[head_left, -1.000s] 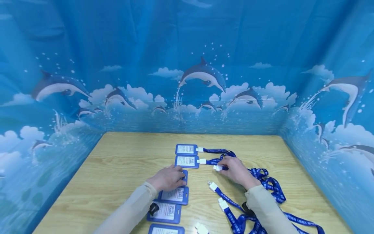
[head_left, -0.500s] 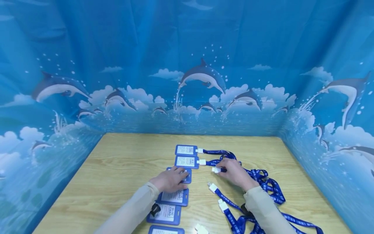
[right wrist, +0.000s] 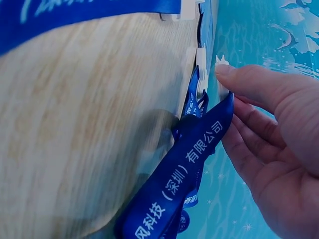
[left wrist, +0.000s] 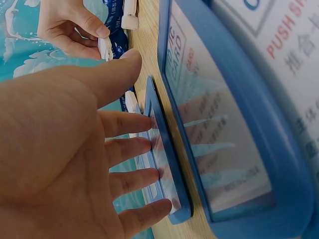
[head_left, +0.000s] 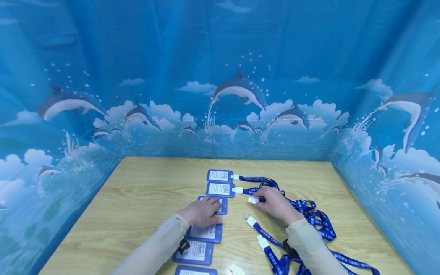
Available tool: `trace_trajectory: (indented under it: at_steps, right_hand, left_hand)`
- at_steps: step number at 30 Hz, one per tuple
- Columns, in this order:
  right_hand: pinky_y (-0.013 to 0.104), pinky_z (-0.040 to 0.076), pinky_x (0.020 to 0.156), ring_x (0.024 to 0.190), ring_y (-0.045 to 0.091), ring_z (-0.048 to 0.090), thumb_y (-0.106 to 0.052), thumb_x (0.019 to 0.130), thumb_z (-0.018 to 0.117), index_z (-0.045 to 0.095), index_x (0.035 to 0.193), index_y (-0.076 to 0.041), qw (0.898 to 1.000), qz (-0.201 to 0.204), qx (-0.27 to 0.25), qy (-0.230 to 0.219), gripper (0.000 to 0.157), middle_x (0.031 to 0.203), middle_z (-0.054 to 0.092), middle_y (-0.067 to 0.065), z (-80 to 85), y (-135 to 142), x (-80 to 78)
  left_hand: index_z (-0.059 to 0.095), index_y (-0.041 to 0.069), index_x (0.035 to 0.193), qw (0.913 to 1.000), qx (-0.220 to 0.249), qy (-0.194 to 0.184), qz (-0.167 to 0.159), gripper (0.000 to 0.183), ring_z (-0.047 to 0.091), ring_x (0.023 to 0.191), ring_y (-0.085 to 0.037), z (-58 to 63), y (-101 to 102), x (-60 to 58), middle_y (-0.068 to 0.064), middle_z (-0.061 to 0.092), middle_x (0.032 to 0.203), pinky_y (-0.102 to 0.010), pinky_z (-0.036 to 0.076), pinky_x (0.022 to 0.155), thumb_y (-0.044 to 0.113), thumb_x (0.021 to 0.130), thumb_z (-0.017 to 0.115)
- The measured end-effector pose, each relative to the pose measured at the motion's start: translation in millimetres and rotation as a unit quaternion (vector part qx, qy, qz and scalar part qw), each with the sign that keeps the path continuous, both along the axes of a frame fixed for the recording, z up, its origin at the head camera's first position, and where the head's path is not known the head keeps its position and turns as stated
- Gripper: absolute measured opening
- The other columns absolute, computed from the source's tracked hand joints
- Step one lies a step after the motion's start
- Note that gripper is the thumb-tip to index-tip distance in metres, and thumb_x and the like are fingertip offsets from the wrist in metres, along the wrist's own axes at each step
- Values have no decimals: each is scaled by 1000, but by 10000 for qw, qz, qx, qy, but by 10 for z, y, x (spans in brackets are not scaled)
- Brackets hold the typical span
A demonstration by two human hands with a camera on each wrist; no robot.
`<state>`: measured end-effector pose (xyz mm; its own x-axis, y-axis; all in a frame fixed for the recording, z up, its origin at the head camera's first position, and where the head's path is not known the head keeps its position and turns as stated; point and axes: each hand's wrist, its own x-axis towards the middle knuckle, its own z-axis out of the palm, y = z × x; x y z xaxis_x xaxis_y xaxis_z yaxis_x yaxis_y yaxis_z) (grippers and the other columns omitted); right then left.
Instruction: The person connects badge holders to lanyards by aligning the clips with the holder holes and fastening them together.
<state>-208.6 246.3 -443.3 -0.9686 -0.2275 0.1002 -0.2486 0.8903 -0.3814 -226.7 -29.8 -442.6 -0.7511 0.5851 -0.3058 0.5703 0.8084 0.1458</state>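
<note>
My left hand [head_left: 203,212] lies over a blue badge holder [head_left: 224,206], the third from the back of a column. In the left wrist view its fingers are almost straight, with the fingertips [left wrist: 149,144] on the holder's clear face. To the right, my right hand [head_left: 275,202] pinches a blue lanyard by its white clip [head_left: 253,200] between thumb and fingers. The clip's end points left toward the badge holder, apart from it. In the right wrist view the printed strap [right wrist: 184,169] trails from the pinch down to the table.
Two badge holders [head_left: 220,176] with lanyards attached lie at the back. Several more blue holders [head_left: 196,252] line up toward the front, partly under my left arm. Loose lanyards [head_left: 262,242] lie around my right forearm. A dolphin-print curtain [head_left: 220,95] surrounds the wooden table [head_left: 144,198].
The badge holder under my left hand has slid right, with the hand shifting slightly the same way. My right hand has brought the pinched clip slightly left and nearer the front.
</note>
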Motion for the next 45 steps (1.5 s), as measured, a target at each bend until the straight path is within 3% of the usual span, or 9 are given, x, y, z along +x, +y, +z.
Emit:
trace_trajectory:
  at_steps: [9,26,31,37,45]
  right_hand:
    - [49,53,103,115,28,66,-14,83,83,77,109,-11,9998,181,92,77,27,114,74,6,-5,10,-8]
    - [51,51,106,121,31,63,-15,84,81,77,110,-12,9997,151,69,-191,26,121,71,10,-23,-66,-17]
    - [48,54,103,116,28,65,-17,85,81,77,109,-13,9996,167,146,-168,25,118,73,8,-28,-87,-41]
    - [46,55,101,113,26,66,-17,85,81,77,110,-13,9995,199,165,-178,25,117,73,6,-34,-90,-46]
    - [48,54,102,115,27,65,-16,86,80,76,112,-12,9990,276,158,-303,27,119,71,8,-42,-111,-59]
  left_hand:
    - [46,23,152,9999,-96,-31,-59,67,29,152,-29,26,6,1,0,34,164,-55,31,122,61,98,51]
    - [43,26,154,9996,-268,0,-129,68,29,152,-29,37,26,1,4,34,164,-55,31,122,64,97,49]
    - [41,27,155,9994,-304,32,-161,68,29,152,-28,34,44,12,5,33,164,-55,32,121,63,98,47]
    - [38,28,157,9997,-198,-36,-115,69,28,153,-28,17,69,11,7,32,165,-55,30,122,63,98,48]
    - [44,30,152,10000,-57,-36,-68,63,32,151,-26,4,86,-8,5,37,163,-55,33,121,61,98,49]
